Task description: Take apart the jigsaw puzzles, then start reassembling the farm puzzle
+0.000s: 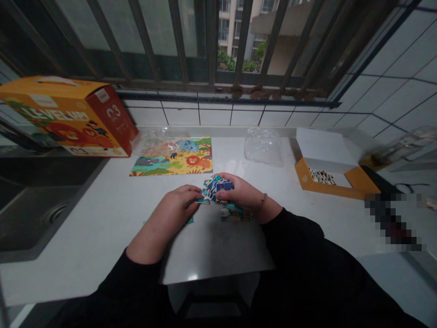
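My right hand (244,193) is closed round a fanned bunch of blue and teal puzzle pieces (212,186), its thumb lying across the front. Beside it, my left hand (177,205) pinches one greenish puzzle piece (205,201) at the lower left of the bunch. On the counter below my right hand lies a teal and orange group of pieces (232,214), partly covered by the wrist. Another bit of teal puzzle (190,221) shows from under my left hand, mostly hidden.
Behind my hands lies a colourful animal picture sheet (201,168), partly under a clear plastic bag (157,142). A second plastic bag (263,148) is at the back. An orange box (327,187) stands open at right; a large orange carton (68,118) stands by the sink (30,218).
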{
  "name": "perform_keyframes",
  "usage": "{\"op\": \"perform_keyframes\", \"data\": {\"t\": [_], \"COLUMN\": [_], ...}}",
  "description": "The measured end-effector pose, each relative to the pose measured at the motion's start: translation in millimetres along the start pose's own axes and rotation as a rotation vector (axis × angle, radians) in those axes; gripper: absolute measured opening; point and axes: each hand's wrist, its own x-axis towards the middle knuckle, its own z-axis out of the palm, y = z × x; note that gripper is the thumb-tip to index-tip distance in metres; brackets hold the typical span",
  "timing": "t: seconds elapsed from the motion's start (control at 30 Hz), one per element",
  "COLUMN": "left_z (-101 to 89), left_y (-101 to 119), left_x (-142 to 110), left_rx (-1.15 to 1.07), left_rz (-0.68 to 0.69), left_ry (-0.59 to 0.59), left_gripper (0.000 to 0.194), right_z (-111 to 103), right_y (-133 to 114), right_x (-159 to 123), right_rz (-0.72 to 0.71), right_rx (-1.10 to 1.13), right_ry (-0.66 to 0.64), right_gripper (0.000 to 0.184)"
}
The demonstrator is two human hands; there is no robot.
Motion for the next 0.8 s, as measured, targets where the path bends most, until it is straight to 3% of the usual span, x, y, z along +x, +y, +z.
{"op": "perform_keyframes", "data": {"t": [0.33,0.8], "left_z": [-12.7,-11.1], "left_y": [23,27], "left_x": [1,2], "left_rx": [-0.026,-0.085], "left_rz": [0.048,0.042], "left_ry": [0.132,0.185], "left_gripper": [0.014,0.009], "right_z": [4,5], "right_y": [-1,0], "right_x": [-1,-1], "right_rz": [-0.006,0.010], "right_rx": [0.213,0.264], "right_ry": [-0.187,-0.232], "right_gripper": [0.064,0.062]}}
